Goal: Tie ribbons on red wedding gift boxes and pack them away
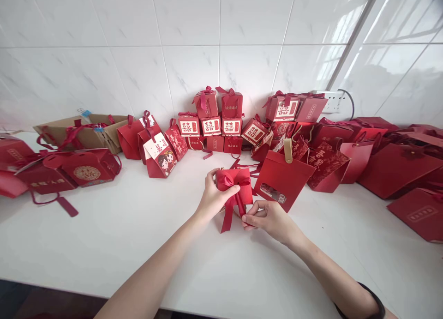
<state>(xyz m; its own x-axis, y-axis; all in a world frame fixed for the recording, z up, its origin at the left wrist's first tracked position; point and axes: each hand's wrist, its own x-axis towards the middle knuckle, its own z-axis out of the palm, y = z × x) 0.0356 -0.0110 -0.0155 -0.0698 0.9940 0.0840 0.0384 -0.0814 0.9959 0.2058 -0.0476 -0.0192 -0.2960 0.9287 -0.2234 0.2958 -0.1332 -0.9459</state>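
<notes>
A small red gift box with a ribbon bow on it is in front of me at the middle of the table. My left hand is closed around its left side, the thumb lying across the bow. With thumb and fingers pinched, my right hand grips a tail of the red ribbon at the box's lower right. The other ribbon tail hangs free at the front. Just behind my right hand stands a larger red gift bag with a gold-coloured clasp and a small window.
Stacked red gift boxes stand against the tiled wall. More red boxes and a brown cardboard box are at left. Several red bags crowd the right side, near a wall socket. The white table's front edge is nearest me.
</notes>
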